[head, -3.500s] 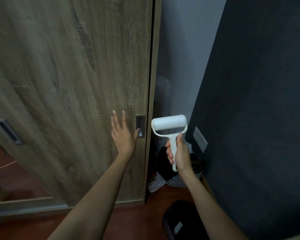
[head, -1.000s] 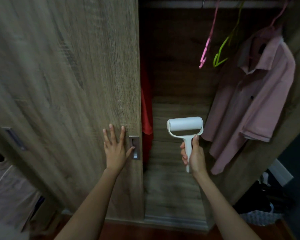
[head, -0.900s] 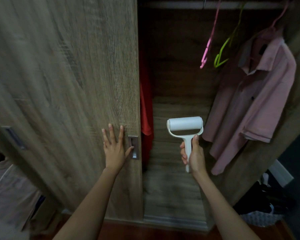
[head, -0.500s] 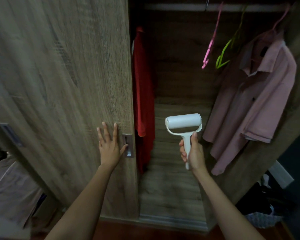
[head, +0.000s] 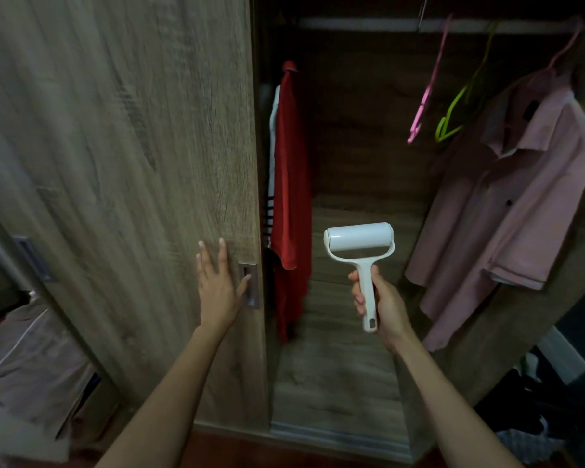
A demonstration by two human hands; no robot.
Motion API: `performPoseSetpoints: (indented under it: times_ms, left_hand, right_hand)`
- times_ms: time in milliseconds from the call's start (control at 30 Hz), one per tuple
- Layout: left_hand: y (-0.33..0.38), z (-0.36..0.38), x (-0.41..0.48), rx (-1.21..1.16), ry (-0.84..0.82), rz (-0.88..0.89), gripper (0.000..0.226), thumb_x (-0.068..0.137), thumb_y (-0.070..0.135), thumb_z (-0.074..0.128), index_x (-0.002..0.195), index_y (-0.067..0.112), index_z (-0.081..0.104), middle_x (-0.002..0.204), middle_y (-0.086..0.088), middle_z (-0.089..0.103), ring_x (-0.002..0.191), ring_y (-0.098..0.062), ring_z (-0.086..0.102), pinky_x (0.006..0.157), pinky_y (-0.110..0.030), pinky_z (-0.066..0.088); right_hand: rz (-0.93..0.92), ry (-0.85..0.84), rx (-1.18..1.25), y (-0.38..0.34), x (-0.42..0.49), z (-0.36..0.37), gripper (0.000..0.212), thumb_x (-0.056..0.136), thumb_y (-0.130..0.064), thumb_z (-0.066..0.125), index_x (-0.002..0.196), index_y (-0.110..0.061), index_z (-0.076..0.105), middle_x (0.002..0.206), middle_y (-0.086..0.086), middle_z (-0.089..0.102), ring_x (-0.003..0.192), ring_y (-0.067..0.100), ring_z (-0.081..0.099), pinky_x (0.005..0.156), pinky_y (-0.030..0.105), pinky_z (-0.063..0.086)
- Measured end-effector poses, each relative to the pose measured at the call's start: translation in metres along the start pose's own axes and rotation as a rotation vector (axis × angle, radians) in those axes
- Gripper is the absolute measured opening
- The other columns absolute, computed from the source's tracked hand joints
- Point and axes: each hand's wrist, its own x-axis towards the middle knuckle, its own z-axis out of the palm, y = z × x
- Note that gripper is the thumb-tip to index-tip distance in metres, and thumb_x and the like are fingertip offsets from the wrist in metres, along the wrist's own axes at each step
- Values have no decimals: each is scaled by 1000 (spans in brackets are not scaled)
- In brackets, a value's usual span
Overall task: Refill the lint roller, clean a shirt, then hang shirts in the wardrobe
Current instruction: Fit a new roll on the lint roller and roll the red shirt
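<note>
1. While held upright before the wardrobe [head: 358,146], the lint roller [head: 359,241] sits in the right hand [head: 384,307], grip closed round its handle.
2. Left hand [head: 217,292]: grip open, fingers flat on the sliding door [head: 132,163].
3. Inside, a red shirt [head: 291,180] hangs left, a pink shirt [head: 520,204] right.

The wardrobe door [head: 132,163] further left, more red shirt [head: 291,184] in view.

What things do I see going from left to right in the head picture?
Door → left hand → red shirt → lint roller → pink hanger → green hanger → pink shirt.
</note>
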Motion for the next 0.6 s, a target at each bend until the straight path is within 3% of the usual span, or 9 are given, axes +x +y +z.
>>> performPoseSetpoints:
  times_ms: [100, 167, 300, 400, 500, 600]
  left_hand:
    - [42, -5, -9, -200, 195, 223, 58, 96, 30, 49, 149, 21, 28, 156, -14, 25, 141, -28, 29, 111, -47, 35]
    - [68, -1, -12, -319, 167, 322, 44, 99, 26, 42, 143, 21, 41, 148, -8, 38, 136, -18, 37, 112, -38, 35]
    - [87, 18, -4, -393, -26, 345, 40, 102, 23, 39, 142, 24, 45, 156, -5, 26, 143, -16, 28, 115, -30, 27]
    - [86, 26, 7, -406, -123, 303, 49, 102, 21, 41, 150, 15, 31, 160, -3, 16, 147, -15, 17, 120, -38, 20]
    - [85, 19, 13, -467, -104, 331, 53, 101, 19, 44, 151, 11, 26, 160, 0, 21, 147, -10, 20, 120, -33, 21]
    - [85, 6, 9, -557, 13, 282, 49, 93, 5, 59, 140, 0, 44, 150, -3, 37, 138, -9, 37, 112, -16, 30]
  right_hand:
    - [-28, -17, 32, -2, 0, 6, 43, 101, -39, 28, 96, -7, 56, 55, -1, 42, 43, 9, 38, 42, 21, 34]
    - [-35, -9, 57, -3, 0, 7, 42, 100, -40, 29, 98, -7, 55, 56, 0, 42, 41, 10, 38, 40, 22, 35]
    - [-22, -13, 98, -7, 2, 2, 43, 100, -42, 29, 97, -9, 55, 56, 0, 41, 38, 9, 35, 38, 21, 30]
    - [-14, -36, 106, -9, 2, -2, 43, 100, -41, 30, 97, -7, 56, 56, 1, 41, 37, 9, 34, 36, 21, 29]
    - [-4, -52, 95, -10, 5, -3, 43, 99, -42, 31, 98, -6, 56, 55, 1, 42, 36, 9, 34, 36, 20, 28]
    - [21, -54, 88, -8, 9, 1, 44, 98, -42, 31, 99, -6, 55, 53, 1, 41, 36, 9, 33, 37, 18, 26]
